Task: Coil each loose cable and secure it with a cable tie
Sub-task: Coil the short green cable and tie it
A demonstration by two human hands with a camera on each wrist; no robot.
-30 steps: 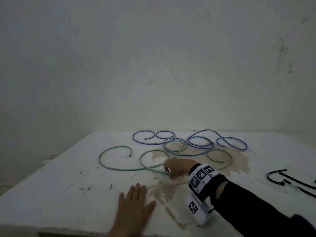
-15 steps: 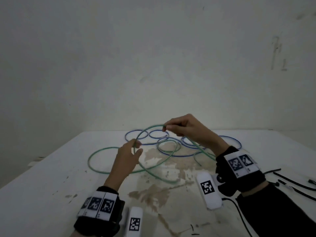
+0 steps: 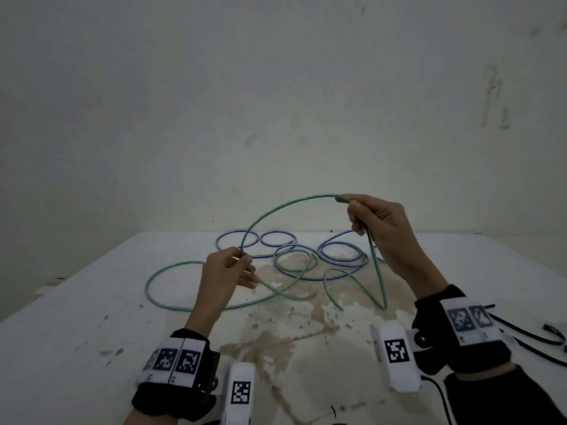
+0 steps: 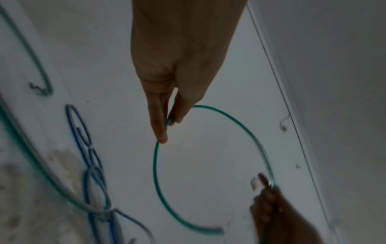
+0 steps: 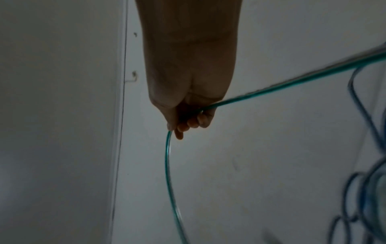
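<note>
Presently both my hands are raised above the table (image 3: 92, 302), each gripping the green cable (image 3: 276, 208). My left hand (image 3: 225, 271) sits lower and nearer the table, wrist bent forward, thumb and forefinger pinched on the cable; the left wrist view confirms the strand passing between those two fingertips (image 4: 160, 132). My right hand (image 3: 377, 228) is held higher and to the right, fingers curled around the cable, which enters at the top of the fist and leaves below it; the right wrist view shows the curled fingers (image 5: 192, 123) closed on the strand. Between the two grips the green cable rises in one smooth arch, clear of the table. Below my right hand it drops steeply to a sharp bend on the stained patch of the tabletop, then curves back up and away. Beyond my left hand it runs down to the table and lies in a wide loop to the left. A blue cable (image 3: 340, 256) lies uncoiled in several loops at the far side of the table, overlapped in places by green loops. Black cable ties (image 3: 534, 345) lie at the right edge, well apart from both cables.
</note>
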